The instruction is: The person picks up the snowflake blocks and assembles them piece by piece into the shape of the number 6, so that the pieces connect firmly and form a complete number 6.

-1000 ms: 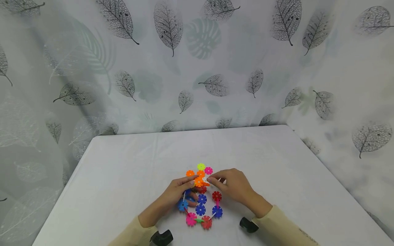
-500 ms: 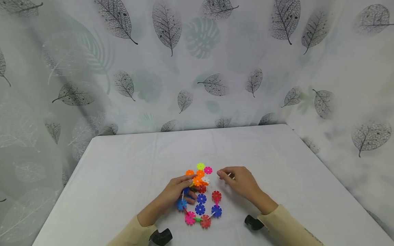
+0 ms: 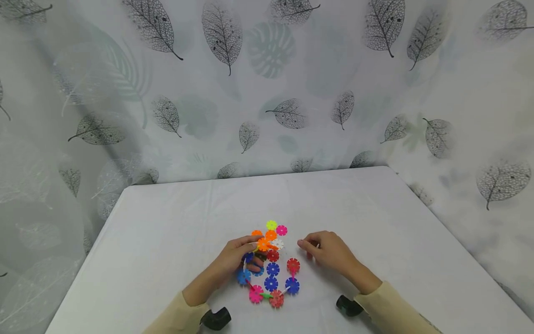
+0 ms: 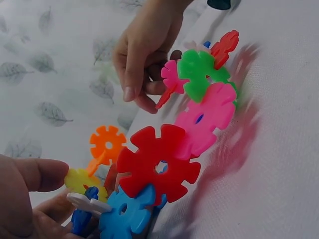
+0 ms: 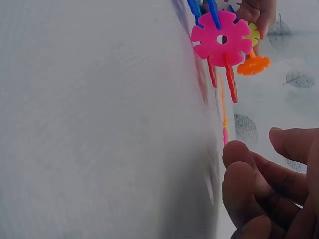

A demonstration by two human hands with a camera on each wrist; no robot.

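Observation:
A string of interlocking notched plastic discs is bent into an open loop on the table in the head view. My left hand (image 3: 235, 257) pinches a yellow disc (image 4: 79, 180) at the loop's upper left end, with an orange disc (image 4: 108, 144) joined to it. Blue (image 4: 127, 211), red (image 4: 158, 163), pink (image 4: 212, 119) and green (image 4: 197, 74) discs follow along the string. To the right of the loop, my right hand (image 3: 329, 250) hovers with loosely bent fingers, its thumb apart from them and nothing held. A red disc (image 3: 293, 265) marks the loop's right end.
Loose discs lie beyond and inside the loop: yellow (image 3: 271, 225), pink (image 3: 281, 230), orange (image 3: 270, 235), white (image 3: 277, 243), red (image 3: 273, 255) and blue (image 3: 273, 268). The white-covered table (image 3: 175, 213) ends at a leaf-patterned curtain (image 3: 267, 83).
My right hand has drawn away to the right from the orange disc, and the white disc shows more plainly. The left hand has shifted slightly left, still holding the string's end.

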